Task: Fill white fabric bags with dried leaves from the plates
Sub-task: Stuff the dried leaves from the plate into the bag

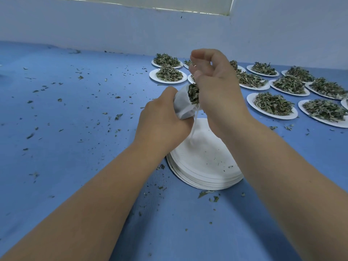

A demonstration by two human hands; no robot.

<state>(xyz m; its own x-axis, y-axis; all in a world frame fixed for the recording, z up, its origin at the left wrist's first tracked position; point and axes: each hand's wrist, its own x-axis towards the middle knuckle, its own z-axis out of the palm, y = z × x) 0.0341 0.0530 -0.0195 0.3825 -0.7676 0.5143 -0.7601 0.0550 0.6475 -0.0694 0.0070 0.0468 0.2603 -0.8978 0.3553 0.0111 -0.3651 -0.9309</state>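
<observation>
Stacked plates (205, 166) sit under both hands: left hand (162, 119) grips leaf-stuffed bag (183, 108), right hand (216, 87) pinches leaves (194, 94).

A blue tabletop (66, 113) runs back to a pale wall (94, 29), which meets a second wall (291, 31) at a corner on the right. Above, a light window blind (150, 1) shows thin slits of daylight along its lower edge; the lighting is soft and even.

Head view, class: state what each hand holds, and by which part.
Left hand grips the white fabric bag round its body, below the open mouth. Right hand pinches dried leaves in its fingers over that mouth.
</observation>
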